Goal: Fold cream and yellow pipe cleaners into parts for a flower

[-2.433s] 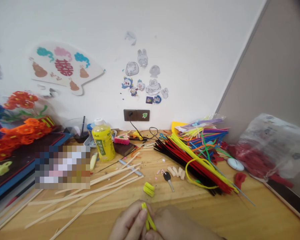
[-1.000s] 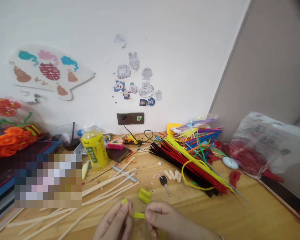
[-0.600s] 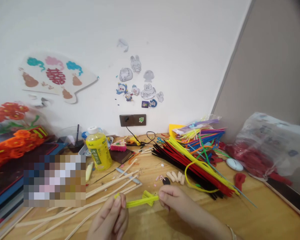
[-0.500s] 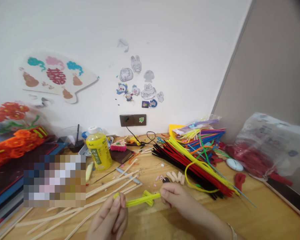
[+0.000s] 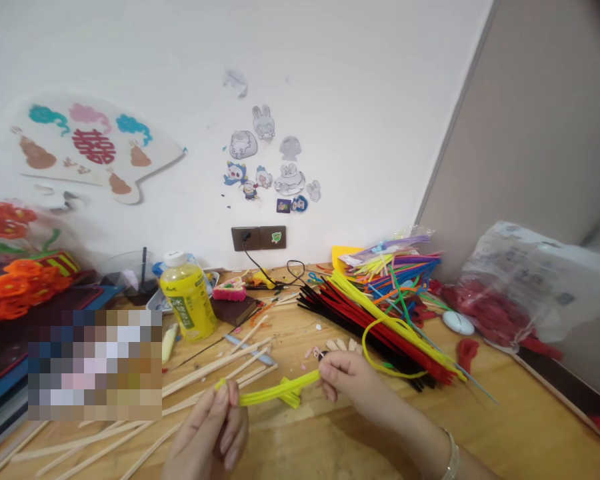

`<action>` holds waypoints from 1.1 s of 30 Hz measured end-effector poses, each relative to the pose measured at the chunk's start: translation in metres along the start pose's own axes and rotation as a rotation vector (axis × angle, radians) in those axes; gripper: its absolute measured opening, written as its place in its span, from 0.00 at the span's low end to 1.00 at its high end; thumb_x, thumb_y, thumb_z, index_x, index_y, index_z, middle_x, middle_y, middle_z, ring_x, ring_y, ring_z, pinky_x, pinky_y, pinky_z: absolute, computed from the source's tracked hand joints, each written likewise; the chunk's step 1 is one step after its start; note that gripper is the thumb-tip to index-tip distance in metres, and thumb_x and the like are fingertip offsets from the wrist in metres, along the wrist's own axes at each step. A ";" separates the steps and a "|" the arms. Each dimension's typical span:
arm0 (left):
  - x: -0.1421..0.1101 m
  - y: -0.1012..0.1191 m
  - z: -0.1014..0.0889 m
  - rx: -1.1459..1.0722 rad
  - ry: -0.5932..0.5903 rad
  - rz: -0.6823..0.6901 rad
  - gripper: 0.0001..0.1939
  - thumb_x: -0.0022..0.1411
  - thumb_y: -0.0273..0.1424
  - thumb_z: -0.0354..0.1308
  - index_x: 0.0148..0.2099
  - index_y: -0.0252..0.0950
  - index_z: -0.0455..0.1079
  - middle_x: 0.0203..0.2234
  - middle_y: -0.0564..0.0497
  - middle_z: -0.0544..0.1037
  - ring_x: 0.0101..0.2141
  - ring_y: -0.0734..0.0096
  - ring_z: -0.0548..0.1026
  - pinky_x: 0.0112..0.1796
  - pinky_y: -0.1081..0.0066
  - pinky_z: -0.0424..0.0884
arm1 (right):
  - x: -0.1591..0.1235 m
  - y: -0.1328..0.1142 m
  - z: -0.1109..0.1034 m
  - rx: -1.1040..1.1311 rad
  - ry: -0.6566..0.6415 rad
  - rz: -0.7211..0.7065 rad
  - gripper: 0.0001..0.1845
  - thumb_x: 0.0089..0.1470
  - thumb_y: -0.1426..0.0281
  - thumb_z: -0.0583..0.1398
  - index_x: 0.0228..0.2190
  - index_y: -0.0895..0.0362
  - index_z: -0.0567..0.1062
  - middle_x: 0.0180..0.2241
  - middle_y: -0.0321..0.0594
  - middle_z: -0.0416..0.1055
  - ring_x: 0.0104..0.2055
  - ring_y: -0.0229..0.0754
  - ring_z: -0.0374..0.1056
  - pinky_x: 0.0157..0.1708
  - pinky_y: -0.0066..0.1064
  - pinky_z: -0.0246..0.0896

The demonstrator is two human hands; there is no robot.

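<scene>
On my feed, two bare hands stay apart: the left hand (image 5: 211, 427) and right hand (image 5: 345, 380) each pinch one end of a fuzzy yellow pipe cleaner (image 5: 275, 393), held straight above a grainy wooden desk (image 5: 510, 427). A stubby folded yellow bundle (image 5: 291, 400) crosses it. Smooth bamboo strips (image 5: 215, 370) lie left; bristly red-and-black pipe cleaners (image 5: 380, 340) lie right.

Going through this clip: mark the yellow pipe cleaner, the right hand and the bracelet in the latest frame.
Yellow pipe cleaner (image 5: 273, 394): head view, point on its middle stretch between the hands.
Right hand (image 5: 347, 379): head view, point on the back of the hand.
Bracelet (image 5: 451, 456): head view, point on the band at the right wrist.
</scene>
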State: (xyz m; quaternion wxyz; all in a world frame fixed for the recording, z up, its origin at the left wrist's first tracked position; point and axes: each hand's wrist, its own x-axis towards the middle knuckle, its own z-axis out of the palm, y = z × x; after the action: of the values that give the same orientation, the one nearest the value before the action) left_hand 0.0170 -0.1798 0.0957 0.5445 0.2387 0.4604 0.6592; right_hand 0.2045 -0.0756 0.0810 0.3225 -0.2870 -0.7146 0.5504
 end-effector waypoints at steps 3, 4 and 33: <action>0.002 -0.001 0.000 -0.012 -0.016 0.025 0.17 0.48 0.46 0.61 0.25 0.37 0.65 0.11 0.61 0.59 0.13 0.82 0.54 0.16 0.79 0.52 | -0.002 -0.002 0.001 -0.038 0.036 -0.055 0.26 0.54 0.52 0.50 0.17 0.58 0.64 0.18 0.33 0.60 0.23 0.34 0.58 0.28 0.26 0.53; 0.002 -0.002 0.000 -0.014 -0.017 0.034 0.17 0.49 0.46 0.61 0.26 0.37 0.65 0.11 0.61 0.60 0.13 0.82 0.54 0.16 0.79 0.52 | -0.003 -0.002 0.002 -0.044 0.053 -0.069 0.25 0.55 0.53 0.50 0.18 0.58 0.64 0.18 0.33 0.60 0.24 0.34 0.58 0.27 0.26 0.53; 0.012 -0.014 0.001 -0.080 0.086 -0.056 0.15 0.50 0.41 0.61 0.34 0.36 0.68 0.13 0.60 0.65 0.15 0.79 0.60 0.18 0.78 0.52 | -0.013 -0.004 0.015 0.526 -0.006 0.073 0.14 0.38 0.64 0.68 0.23 0.61 0.73 0.20 0.37 0.73 0.22 0.34 0.67 0.24 0.25 0.61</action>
State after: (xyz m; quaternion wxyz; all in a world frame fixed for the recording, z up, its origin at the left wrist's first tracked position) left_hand 0.0212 -0.1684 0.0817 0.5516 0.1753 0.4632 0.6711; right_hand 0.2010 -0.0951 0.0803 0.3637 -0.2172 -0.5373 0.7293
